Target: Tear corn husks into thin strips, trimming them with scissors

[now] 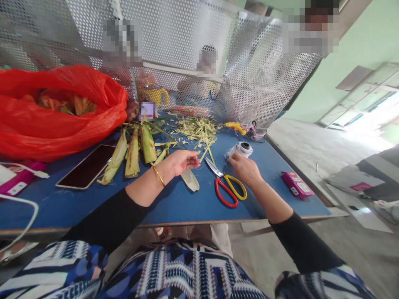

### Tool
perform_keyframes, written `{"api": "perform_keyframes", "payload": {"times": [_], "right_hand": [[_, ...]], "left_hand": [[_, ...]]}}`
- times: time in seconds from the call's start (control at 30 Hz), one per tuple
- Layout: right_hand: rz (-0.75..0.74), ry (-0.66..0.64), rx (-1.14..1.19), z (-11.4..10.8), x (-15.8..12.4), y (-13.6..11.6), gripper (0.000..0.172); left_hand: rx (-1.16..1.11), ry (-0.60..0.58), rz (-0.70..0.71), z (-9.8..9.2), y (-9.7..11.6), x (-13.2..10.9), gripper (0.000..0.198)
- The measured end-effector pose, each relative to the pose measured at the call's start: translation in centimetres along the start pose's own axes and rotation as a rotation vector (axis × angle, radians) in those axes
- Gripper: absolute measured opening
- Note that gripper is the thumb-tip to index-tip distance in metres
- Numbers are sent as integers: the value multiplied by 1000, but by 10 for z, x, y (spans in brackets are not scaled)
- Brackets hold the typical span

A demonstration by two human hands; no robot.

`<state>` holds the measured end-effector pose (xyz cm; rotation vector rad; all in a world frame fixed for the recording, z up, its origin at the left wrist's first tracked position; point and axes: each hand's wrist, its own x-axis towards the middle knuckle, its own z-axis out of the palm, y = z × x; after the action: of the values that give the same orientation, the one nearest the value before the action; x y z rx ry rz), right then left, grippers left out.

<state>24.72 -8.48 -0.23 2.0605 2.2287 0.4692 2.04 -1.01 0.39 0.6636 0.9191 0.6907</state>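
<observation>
Touching white thread (245,153), right hand (245,168) beside scissors (220,175), mark (217,171) illegible

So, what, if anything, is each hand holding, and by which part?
The right hand seems to pinch white thread by loose strands beside the spool; whether the left hand holds anything is unclear.

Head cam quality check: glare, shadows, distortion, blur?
Head view: glare washes out the bright white opening at far right; head view: the pale green wall leans, likely wide-lens distortion; head view: soft shadows on the blue tabletop; head view: red-and-yellow-handled metal scissors fairly sharp, background through the silver perforated metal screen hazy, partly pixelated.
</observation>
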Motion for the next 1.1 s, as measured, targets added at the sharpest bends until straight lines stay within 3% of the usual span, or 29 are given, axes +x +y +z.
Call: {"api": "perform_keyframes", "payload": {"times": [0.1,0.2,0.33,0.6,0.77,0.93,1.1], "right_hand": [[-295,-46,-192,3,13,3,33],[-434,-67,-228,8,25,5,34],[-408,-69,-180,11,34,8,36],[-120,-74,-19,8,31,9,29],[-32,-105,74,1,29,6,24],[-49,-94,97,-5,9,0,19],[-307,32,189,0,-15,-11,22]], "left_hand": [[1,-4,-5,1,0,0,31],[-6,-3,-1,1,0,0,31],[-15,-7,4,0,1,0,30],[-17,-6,-8,1,1,1,29],[-16,-5,-10,1,1,-3,30],[-40,-27,11,1,3,-6,28],[-35,-58,31,1,2,-6,28]]}}
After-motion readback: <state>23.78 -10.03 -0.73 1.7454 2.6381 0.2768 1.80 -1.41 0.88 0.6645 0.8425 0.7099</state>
